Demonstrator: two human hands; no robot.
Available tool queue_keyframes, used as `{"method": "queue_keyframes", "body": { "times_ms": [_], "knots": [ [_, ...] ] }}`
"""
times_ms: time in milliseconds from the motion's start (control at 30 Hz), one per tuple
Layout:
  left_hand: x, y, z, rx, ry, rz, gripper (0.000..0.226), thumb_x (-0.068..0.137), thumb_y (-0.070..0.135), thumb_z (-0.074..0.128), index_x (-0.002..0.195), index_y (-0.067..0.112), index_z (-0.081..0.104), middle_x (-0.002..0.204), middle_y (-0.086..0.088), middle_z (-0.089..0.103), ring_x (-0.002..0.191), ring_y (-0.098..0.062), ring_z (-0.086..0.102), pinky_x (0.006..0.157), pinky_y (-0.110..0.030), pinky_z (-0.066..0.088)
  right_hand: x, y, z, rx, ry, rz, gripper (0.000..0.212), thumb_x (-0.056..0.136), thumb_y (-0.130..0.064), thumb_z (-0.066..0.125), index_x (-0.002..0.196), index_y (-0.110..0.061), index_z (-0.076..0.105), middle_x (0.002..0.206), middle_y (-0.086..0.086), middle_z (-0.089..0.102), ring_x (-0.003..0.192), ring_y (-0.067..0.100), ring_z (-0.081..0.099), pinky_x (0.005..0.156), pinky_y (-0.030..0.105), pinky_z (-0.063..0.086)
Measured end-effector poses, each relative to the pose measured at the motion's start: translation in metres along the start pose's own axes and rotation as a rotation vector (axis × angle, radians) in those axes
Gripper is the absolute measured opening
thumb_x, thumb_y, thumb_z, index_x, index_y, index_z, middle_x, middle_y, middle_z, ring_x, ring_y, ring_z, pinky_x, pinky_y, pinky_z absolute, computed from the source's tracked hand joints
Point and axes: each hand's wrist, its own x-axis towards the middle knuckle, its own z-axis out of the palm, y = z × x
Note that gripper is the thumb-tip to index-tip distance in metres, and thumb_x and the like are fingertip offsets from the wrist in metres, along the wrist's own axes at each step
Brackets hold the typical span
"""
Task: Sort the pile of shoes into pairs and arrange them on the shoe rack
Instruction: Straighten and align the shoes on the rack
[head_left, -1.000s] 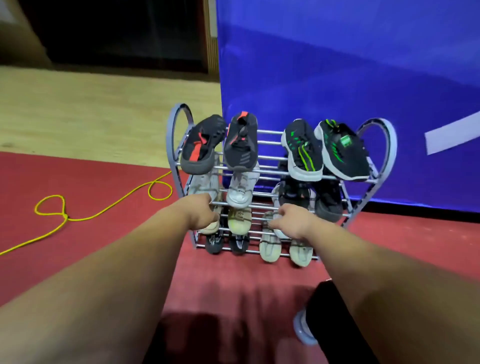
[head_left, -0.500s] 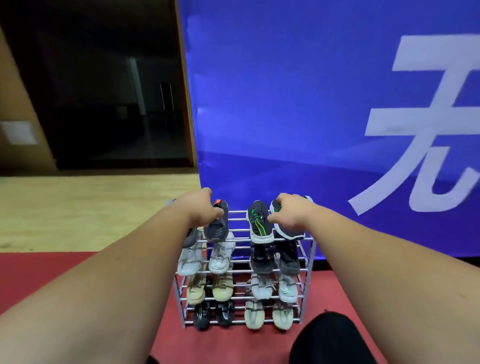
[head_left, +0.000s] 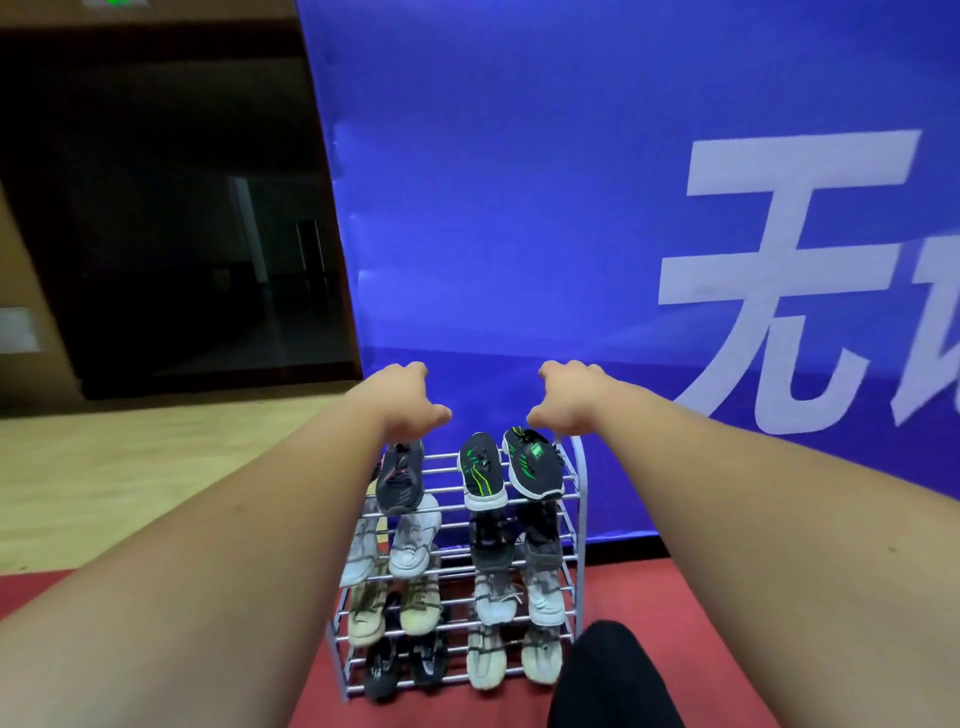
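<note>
Your shoe rack (head_left: 581, 499) has thin rails of bright, glossy metal; its side frame looks a duller, painted grey. Your black-and-green sneakers (head_left: 483, 470) look like matt knit cloth over smooth white soles, and the white sneakers (head_left: 413, 540) look smooth with a faint shine. The red carpet (head_left: 675, 597) is matt; the pale wood floor (head_left: 156, 467) is smooth. The blue banner (head_left: 519, 208) is smooth cloth with a soft sheen, and the dark glass door (head_left: 182, 234) is glossy.

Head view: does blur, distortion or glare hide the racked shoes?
Head view: wide-angle distortion bows the blue banner edge and stretches the forearms; shoes on the shoe rack look soft, lower tiers dim; left hand and right hand slightly blurred; no harsh glare.
</note>
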Motion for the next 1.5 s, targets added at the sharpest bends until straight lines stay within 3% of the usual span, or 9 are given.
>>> {"method": "queue_keyframes", "body": {
  "times_ms": [433, 667, 833, 967, 1133, 1233, 1367, 1500],
  "knots": [
    [0.015, 0.012, -0.007, -0.024, 0.014, 0.052, 0.077, 0.092, 0.053, 0.059, 0.153, 0.015, 0.032, 0.150, -0.011, 0.044, 0.127, -0.031, 0.053, 0.101, -0.043, 0.048, 0.000, 0.007, -0.023, -0.006, 0.061, 0.030, 0.056, 0.090, -0.031, 0.056, 0.142, -0.016, 0.042, 0.133, 0.012, 0.050, 0.127, 0.034, 0.042, 0.095, 0.045, 0.048],
    [0.046, -0.002, 0.012, -0.041, 0.006, 0.034, 0.074, 0.091, 0.053, 0.059, 0.150, 0.015, 0.037, 0.141, -0.011, 0.051, 0.119, -0.030, 0.057, 0.092, -0.041, 0.051, 0.038, 0.003, -0.007, -0.018, 0.044, 0.031, 0.049, 0.090, -0.030, 0.056, 0.135, -0.015, 0.045, 0.116, 0.009, 0.049, 0.110, 0.030, 0.040, 0.083, 0.041, 0.043],
    [0.076, -0.016, 0.053, -0.063, -0.057, 0.003, 0.073, 0.090, 0.052, 0.060, 0.149, 0.015, 0.038, 0.142, -0.012, 0.049, 0.122, -0.032, 0.054, 0.093, -0.042, 0.050, 0.084, -0.003, 0.038, -0.009, -0.009, 0.012, 0.054, 0.090, -0.031, 0.057, 0.139, -0.014, 0.045, 0.127, 0.013, 0.053, 0.120, 0.036, 0.044, 0.087, 0.042, 0.043],
    [0.102, -0.029, 0.103, -0.065, -0.155, -0.017, 0.068, 0.089, 0.053, 0.060, 0.142, 0.013, 0.043, 0.128, -0.009, 0.057, 0.116, -0.030, 0.055, 0.093, -0.046, 0.051, 0.119, 0.001, 0.095, 0.004, -0.071, -0.006, 0.052, 0.092, -0.036, 0.055, 0.138, -0.014, 0.046, 0.130, 0.014, 0.054, 0.123, 0.037, 0.046, 0.086, 0.040, 0.039],
    [0.136, -0.034, 0.166, -0.084, -0.216, -0.047, 0.064, 0.088, 0.052, 0.060, 0.137, 0.012, 0.048, 0.132, -0.013, 0.053, 0.113, -0.032, 0.057, 0.093, -0.041, 0.049, 0.155, 0.020, 0.159, 0.019, -0.158, 0.018, 0.042, 0.092, -0.031, 0.053, 0.129, -0.010, 0.048, 0.129, 0.019, 0.054, 0.122, 0.041, 0.047, 0.103, 0.047, 0.042],
    [0.153, -0.030, 0.198, -0.124, -0.245, -0.054, 0.058, 0.086, 0.050, 0.061, 0.130, 0.014, 0.050, 0.129, -0.013, 0.055, 0.103, -0.032, 0.059, 0.081, -0.037, 0.046, 0.171, 0.034, 0.183, 0.063, -0.161, 0.052, 0.042, 0.092, -0.031, 0.054, 0.129, -0.011, 0.049, 0.131, 0.018, 0.053, 0.124, 0.041, 0.045, 0.099, 0.046, 0.043],
    [0.168, -0.019, 0.227, -0.177, -0.259, -0.099, 0.054, 0.085, 0.050, 0.059, 0.126, 0.016, 0.048, 0.128, -0.012, 0.050, 0.112, -0.036, 0.057, 0.094, -0.045, 0.049, 0.186, 0.049, 0.205, 0.148, -0.123, 0.080, 0.029, 0.089, -0.026, 0.054, 0.113, -0.012, 0.049, 0.125, 0.016, 0.056, 0.118, 0.041, 0.048, 0.089, 0.043, 0.043],
    [0.172, -0.008, 0.244, -0.273, -0.210, -0.130, 0.058, 0.088, 0.048, 0.059, 0.134, 0.016, 0.046, 0.131, -0.009, 0.047, 0.118, -0.035, 0.055, 0.098, -0.047, 0.048, 0.192, 0.056, 0.218, 0.257, -0.069, 0.125, 0.032, 0.086, -0.022, 0.054, 0.117, -0.012, 0.055, 0.120, 0.015, 0.059, 0.116, 0.040, 0.049, 0.087, 0.041, 0.046]
  ]
}}
